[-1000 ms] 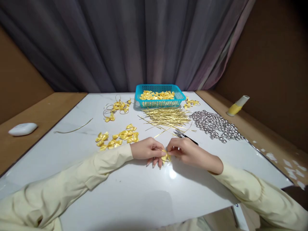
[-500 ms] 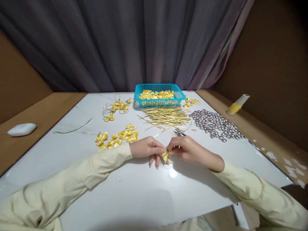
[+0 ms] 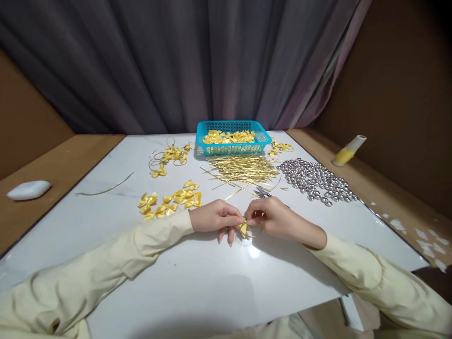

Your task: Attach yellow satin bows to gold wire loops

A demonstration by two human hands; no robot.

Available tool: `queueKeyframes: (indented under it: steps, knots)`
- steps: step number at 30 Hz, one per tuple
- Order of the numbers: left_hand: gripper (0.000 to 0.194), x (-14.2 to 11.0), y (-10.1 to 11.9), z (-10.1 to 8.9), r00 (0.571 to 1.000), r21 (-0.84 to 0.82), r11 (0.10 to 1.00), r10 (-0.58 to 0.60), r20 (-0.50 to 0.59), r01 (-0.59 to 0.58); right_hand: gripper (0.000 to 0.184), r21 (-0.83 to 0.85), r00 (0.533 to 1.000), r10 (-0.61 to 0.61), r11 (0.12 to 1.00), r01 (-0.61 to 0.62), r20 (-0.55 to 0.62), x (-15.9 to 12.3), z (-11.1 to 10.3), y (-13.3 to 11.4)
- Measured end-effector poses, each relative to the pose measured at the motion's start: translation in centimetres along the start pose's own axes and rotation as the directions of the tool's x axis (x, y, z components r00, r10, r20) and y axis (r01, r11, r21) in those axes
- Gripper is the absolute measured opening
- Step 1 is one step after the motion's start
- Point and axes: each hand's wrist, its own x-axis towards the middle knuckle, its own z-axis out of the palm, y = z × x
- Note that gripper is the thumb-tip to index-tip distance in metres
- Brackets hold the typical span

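Note:
A small yellow ribbon bow (image 3: pixel 243 229) is pinched between the thumb and fingers of my left hand (image 3: pixel 217 217). From the bow a thin gold tie (image 3: pixel 260 231) curves out in a loop below my right hand (image 3: pixel 273 219). The right thumb and forefinger close on the tie beside the bow's knot, close to the left fingertips; the exact grip is partly hidden. Just beyond the right knuckles lies a metal-tipped cutting tool (image 3: pixel 262 192), mostly covered by that hand. Several loose yellow bows (image 3: pixel 187 195) lie ahead of my left forearm.
A blue basket (image 3: pixel 233 149) of yellow bows stands at the back, with a heap of gold ties (image 3: pixel 243 168) before it. Silver ring-like pieces (image 3: pixel 318 181) spread on the right. Bows with looped ties (image 3: pixel 174 154) lie back left. A yellow-and-white tube (image 3: pixel 349 150) stands tilted at right.
My right fingers have shifted slightly at the bow's knot, and the gold tie's loop now shows more plainly below them. The left hand keeps its pinch on the bow.

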Motion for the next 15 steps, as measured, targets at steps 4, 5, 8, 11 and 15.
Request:
queueKeyframes:
  steps: [4, 5, 8, 11, 15]
  knots:
    - [0.038, -0.03, 0.04, 0.17, 0.999, 0.035, 0.999, -0.021, -0.032, 0.022, 0.01, -0.01, 1.0, 0.012, 1.0, -0.012, 0.006, -0.06, 0.16, 0.16]
    - [0.038, -0.02, 0.01, 0.18, 0.999, 0.041, 0.999, -0.024, -0.036, 0.025, 0.009, -0.01, 1.0, 0.014, 1.0, -0.014, 0.005, -0.08, 0.18, 0.17]
    - [0.036, -0.01, -0.1, 0.19, 0.999, 0.052, 0.998, -0.026, -0.044, 0.028, 0.009, -0.009, 1.0, 0.019, 1.0, -0.019, -0.001, -0.09, 0.19, 0.12]
    - [0.036, -0.09, -0.13, 0.19, 0.998, 0.073, 0.997, -0.01, -0.057, 0.014, 0.008, -0.003, 0.999, 0.035, 0.999, -0.035, -0.001, -0.05, 0.16, -0.04]
    - [0.036, -0.22, -0.08, 0.2, 0.997, 0.103, 0.995, 0.022, -0.069, -0.015, 0.009, 0.062, 0.993, 0.109, 0.992, -0.111, 0.036, -0.06, 0.13, -0.24]
